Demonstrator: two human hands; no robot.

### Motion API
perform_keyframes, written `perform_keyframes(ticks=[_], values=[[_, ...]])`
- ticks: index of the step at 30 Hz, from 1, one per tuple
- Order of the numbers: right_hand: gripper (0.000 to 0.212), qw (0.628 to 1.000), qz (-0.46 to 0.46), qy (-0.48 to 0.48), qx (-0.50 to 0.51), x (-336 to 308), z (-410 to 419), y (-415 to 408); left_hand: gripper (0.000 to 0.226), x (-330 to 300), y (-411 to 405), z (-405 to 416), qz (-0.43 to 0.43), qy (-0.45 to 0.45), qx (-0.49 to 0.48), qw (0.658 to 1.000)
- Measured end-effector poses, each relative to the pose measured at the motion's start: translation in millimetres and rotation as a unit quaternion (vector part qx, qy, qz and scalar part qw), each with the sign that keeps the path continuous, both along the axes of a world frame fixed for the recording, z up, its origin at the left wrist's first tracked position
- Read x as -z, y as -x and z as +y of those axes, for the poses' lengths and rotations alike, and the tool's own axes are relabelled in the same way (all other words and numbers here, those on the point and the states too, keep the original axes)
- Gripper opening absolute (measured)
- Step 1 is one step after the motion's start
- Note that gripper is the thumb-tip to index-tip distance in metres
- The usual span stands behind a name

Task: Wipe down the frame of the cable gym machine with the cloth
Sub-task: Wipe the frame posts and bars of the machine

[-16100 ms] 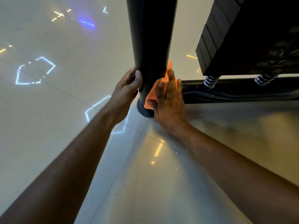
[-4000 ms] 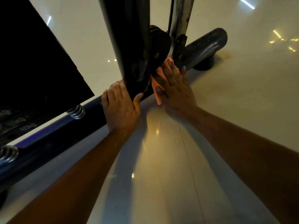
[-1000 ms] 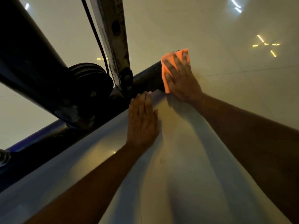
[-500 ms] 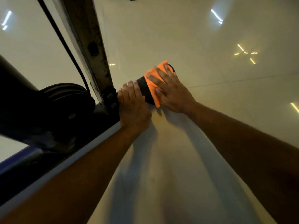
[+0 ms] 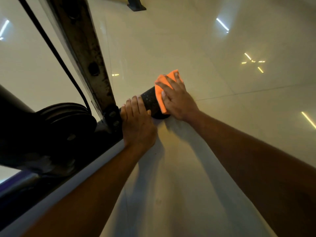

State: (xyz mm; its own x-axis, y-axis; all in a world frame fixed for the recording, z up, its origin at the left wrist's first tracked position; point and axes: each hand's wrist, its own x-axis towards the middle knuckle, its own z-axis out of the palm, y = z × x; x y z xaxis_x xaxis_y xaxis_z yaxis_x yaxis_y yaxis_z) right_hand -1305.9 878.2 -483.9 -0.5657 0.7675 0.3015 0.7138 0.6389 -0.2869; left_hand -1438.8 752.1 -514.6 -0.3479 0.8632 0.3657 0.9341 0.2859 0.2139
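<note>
- Since half a second ago my right hand (image 5: 177,98) slid the orange cloth (image 5: 160,89) further, onto the base tube (image 5: 150,101) end.
- Its fingers lie spread, pressing the cloth flat for wiping.
- My left hand (image 5: 136,124) rests curved over the tube, I think for support.

A: Glossy pale tile floor (image 5: 196,40) fills the view, beige and polished like a mirror.

B: Reflections all over it. A white strip of light (image 5: 222,24) beyond the dark stand foot (image 5: 135,5), off to its right.

A: And nearer than that foot, further right, a cluster of yellow light streaks (image 5: 254,62), crossed like a star.

B: Thin grout line (image 5: 256,90) runs just this side of the cluster. Warm, dim lighting overall.
</note>
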Motion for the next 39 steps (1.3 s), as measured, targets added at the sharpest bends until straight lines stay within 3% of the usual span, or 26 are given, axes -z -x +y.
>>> perform_keyframes(ticks=[4,9,15,20,26,31,39], values=[[0.053,0.993,-0.027,-0.046,-0.109,10.1,-18.2,-11.0,0.06,-1.8,-1.9,-0.2,0.009,0.012,-0.005,1.0],[0.055,1.0,-0.017,0.024,-0.009,-3.8,10.3,-11.1,0.06,-2.9,-2.7,-1.5,0.007,0.01,0.001,1.0],[0.054,0.993,-0.036,-0.014,-0.116,7.6,-12.1,-18.5,0.06,-7.2,-1.7,-1.4,-0.001,0.021,-0.003,1.0],[0.052,0.997,0.016,0.078,0.019,-6.8,11.0,-11.8,0.06,-9.2,-0.1,-3.1,-0.005,0.021,0.006,1.0],[0.054,0.996,-0.002,0.032,-0.084,5.1,-11.9,-14.9,0.061,-10.2,2.1,-2.6,-0.006,0.024,0.006,1.0],[0.051,0.994,0.029,0.097,0.027,-10.9,7.6,-5.0,0.061,-10.1,1.2,-4.1,0.001,0.02,0.009,1.0],[0.047,0.997,0.048,0.054,-0.001,-11.5,-26.7,-13.9,0.06,-8.4,1.9,-12.1,0.026,0.016,0.027,0.999]])
